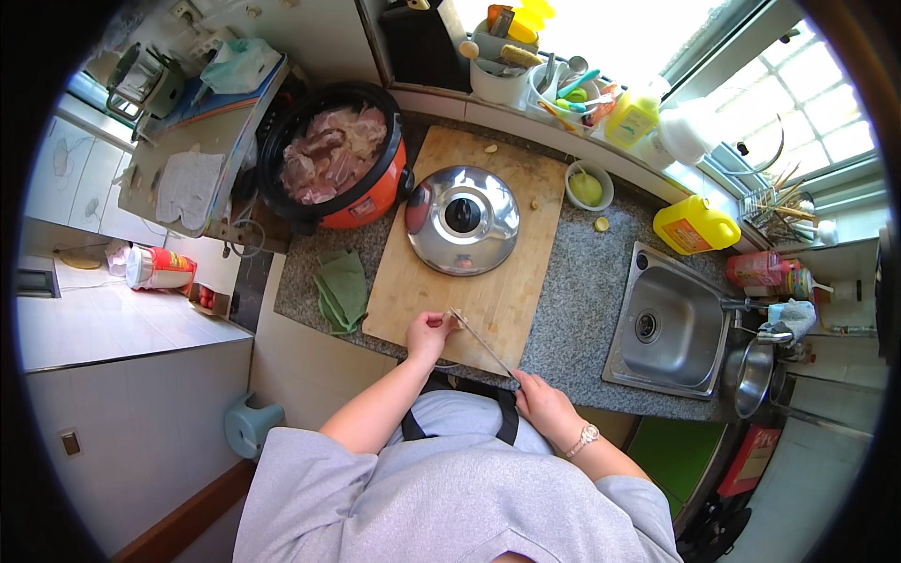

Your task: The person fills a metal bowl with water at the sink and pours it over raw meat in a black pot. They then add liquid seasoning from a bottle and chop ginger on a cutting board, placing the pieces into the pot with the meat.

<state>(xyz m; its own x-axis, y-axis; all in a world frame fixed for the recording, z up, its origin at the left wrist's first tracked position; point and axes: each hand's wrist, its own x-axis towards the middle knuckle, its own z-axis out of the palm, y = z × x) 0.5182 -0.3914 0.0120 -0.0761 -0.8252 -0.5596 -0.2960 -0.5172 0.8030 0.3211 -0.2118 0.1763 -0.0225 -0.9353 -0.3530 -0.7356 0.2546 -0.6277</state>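
Note:
My left hand pinches a small pale piece of food, perhaps ginger or garlic, over the near end of a wooden cutting board. The handle of a knife is in my right hand, at the board's lower right edge. Its thin blade slants up and left, with its tip at the piece. Whether the edge is cutting into it is too small to tell. Beyond my hands, a shiny domed metal lid with a black knob rests on the board. A small pale bit lies near the far edge.
An orange electric pot full of raw meat stands left of the board, above a folded green cloth. Rightward are a white bowl holding a pale green vegetable, a yellow jug and a steel sink. Utensil tubs line the windowsill.

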